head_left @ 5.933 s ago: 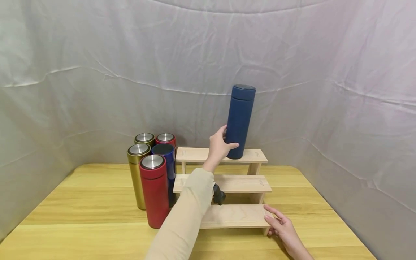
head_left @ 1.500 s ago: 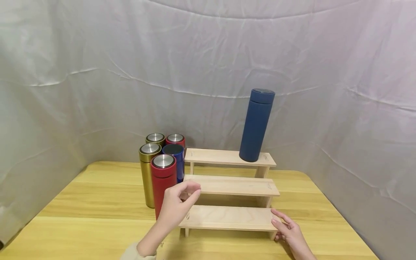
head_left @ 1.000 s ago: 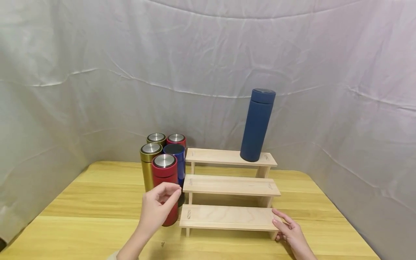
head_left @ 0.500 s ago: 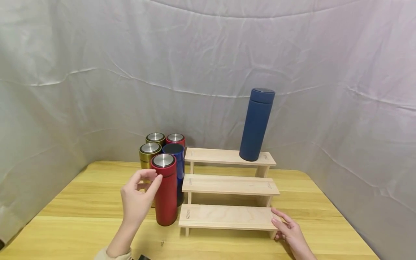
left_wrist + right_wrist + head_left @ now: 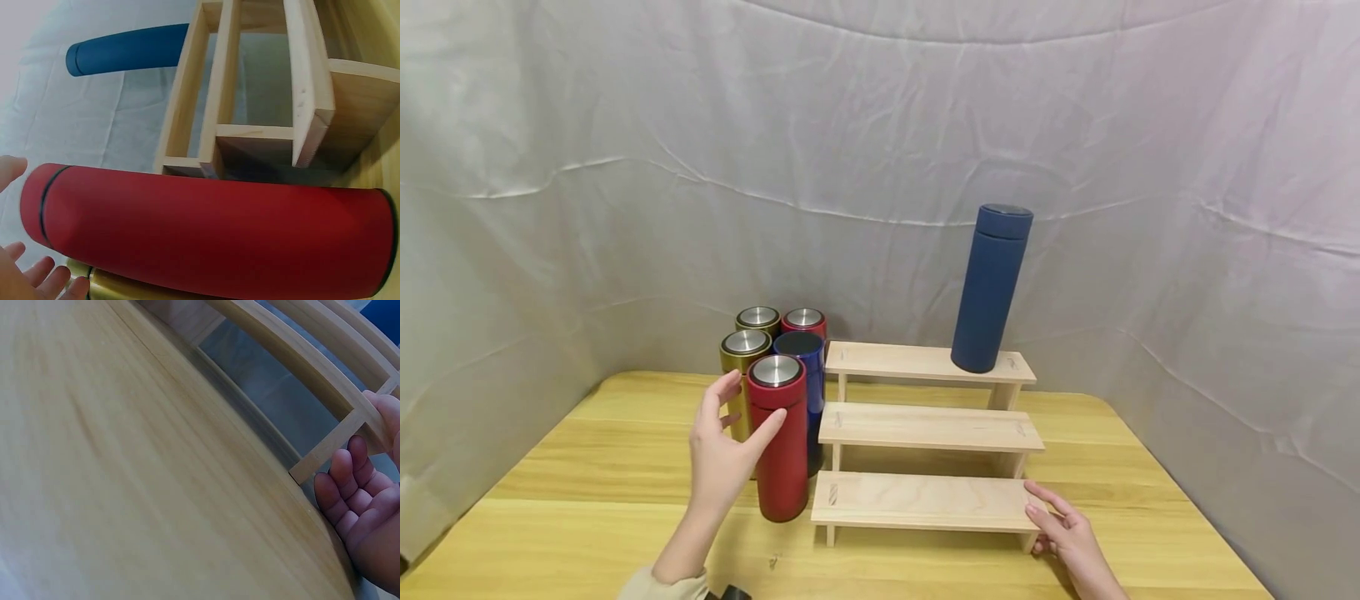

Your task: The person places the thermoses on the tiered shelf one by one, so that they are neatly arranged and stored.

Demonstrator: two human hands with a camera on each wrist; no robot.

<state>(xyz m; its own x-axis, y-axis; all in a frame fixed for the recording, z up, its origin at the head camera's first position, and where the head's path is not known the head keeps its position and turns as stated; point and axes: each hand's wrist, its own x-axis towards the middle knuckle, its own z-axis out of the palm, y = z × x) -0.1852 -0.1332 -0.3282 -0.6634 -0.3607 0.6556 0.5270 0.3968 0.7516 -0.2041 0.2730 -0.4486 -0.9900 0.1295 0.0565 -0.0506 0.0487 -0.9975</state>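
My left hand [image 5: 718, 450] is beside the front red thermos bottle [image 5: 784, 467], thumb and fingers spread around its upper part. In the left wrist view the fingertips [image 5: 56, 281] stand apart from that upright bottle. My right hand [image 5: 1067, 537] holds the right end of the lowest step of a three-tier wooden display stand [image 5: 925, 500]. The right wrist view shows its thumb on the board and its other fingers [image 5: 340, 472] curled beside the leg. A matte dark blue thermos bottle [image 5: 992, 292] stands on the top step, towards the right end.
Behind the front red bottle cluster a gold bottle [image 5: 746, 354], a glossy blue bottle [image 5: 803, 358], another gold bottle [image 5: 757, 319] and a second red bottle [image 5: 805, 321]. They stand left of the stand on the wood-grain table [image 5: 587, 517]. Grey cloth [image 5: 880, 125] hangs behind.
The dark blue bottle, earlier in my left hand, now stands released on the top step. My left hand has come back left to the front red bottle and its fingers have spread. My right hand stays put.
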